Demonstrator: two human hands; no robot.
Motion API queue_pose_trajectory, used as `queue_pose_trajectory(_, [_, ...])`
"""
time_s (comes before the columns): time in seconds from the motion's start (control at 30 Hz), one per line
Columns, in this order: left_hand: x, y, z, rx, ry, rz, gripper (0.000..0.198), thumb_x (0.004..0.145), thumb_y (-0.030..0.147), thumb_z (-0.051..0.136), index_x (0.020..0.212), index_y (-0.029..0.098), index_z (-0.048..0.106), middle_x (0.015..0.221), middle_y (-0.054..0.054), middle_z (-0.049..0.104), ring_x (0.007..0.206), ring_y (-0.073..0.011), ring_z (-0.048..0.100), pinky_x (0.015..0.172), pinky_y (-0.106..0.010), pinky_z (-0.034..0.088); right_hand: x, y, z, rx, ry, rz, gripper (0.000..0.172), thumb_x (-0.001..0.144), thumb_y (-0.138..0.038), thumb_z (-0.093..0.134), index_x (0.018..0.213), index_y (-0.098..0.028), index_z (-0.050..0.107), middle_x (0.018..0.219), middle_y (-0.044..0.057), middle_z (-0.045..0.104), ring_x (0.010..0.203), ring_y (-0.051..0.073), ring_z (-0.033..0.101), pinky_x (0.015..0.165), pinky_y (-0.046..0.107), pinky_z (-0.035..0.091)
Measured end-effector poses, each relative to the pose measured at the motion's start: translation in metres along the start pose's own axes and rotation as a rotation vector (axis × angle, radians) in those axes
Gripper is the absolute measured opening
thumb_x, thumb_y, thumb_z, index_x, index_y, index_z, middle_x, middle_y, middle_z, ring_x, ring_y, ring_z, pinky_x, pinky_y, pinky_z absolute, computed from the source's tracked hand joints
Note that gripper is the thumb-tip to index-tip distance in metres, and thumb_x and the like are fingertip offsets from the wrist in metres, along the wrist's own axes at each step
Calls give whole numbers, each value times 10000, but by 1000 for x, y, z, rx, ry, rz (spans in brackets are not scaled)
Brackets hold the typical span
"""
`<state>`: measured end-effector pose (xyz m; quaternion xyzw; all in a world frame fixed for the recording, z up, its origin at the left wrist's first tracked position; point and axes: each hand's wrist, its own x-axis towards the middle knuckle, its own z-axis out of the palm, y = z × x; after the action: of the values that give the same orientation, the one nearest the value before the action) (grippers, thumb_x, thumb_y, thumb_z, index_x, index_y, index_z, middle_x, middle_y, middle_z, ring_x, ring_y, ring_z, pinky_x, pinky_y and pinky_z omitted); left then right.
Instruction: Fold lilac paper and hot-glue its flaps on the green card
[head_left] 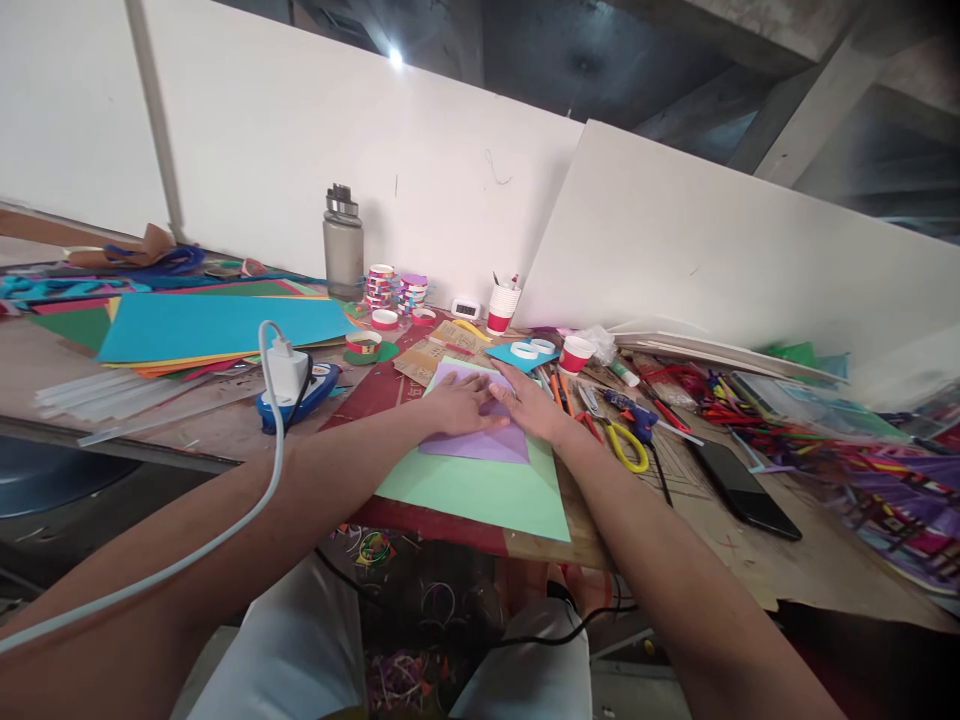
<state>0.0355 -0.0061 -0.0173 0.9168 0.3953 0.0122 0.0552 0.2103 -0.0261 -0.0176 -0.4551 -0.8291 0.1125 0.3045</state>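
Both palms rest on a sheet of purple paper (480, 447), which lies on a larger light green sheet (480, 498) at the table's front edge. My left hand (463, 405) is flat with its fingers stretched across the purple paper. Beside it my right hand (525, 402) presses down with fingers extended, and the two hands meet or nearly meet at the thumbs. Parts of the purple paper are hidden under the hands. Just right of my right hand lie yellow-handled scissors (628, 448) and a blue glue gun (634, 415).
At left are stacked coloured sheets (225, 325), clear sticks (120, 395) and a blue power strip (300, 395) with a white cable across my left arm. A bottle (343, 245), paper cups (502, 308) and a small clock (466, 308) stand behind. A phone (746, 490) lies right.
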Motion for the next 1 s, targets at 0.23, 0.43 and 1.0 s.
queue_pose_trajectory(0.23, [-1,1,-2,10,7,-2,784,886,706,250,1464,192,374,1577,-143,197,1464,-264,147,1148,-511,108,-1,-2,0,17,-18,-32,668,936,-597,322,1475,-204,357,1509,100,387,1403,212,331,1170,418,231])
queue_pose_trajectory(0.43, [-1,1,-1,18,18,2,765,883,705,257,1453,213,393,1572,-136,223,1460,-261,161,1143,-499,123,0,0,-1,7,-41,-50,666,941,-585,324,1484,-201,338,1504,106,395,1413,211,311,1165,429,240])
queue_pose_trajectory(1.0, [-3,3,-5,-7,18,21,706,890,676,297,1428,239,428,1562,-91,280,1447,-271,194,1149,-497,122,1,3,-1,-45,-147,-84,577,948,-578,294,1282,-202,577,1300,109,604,1219,247,536,1064,442,382])
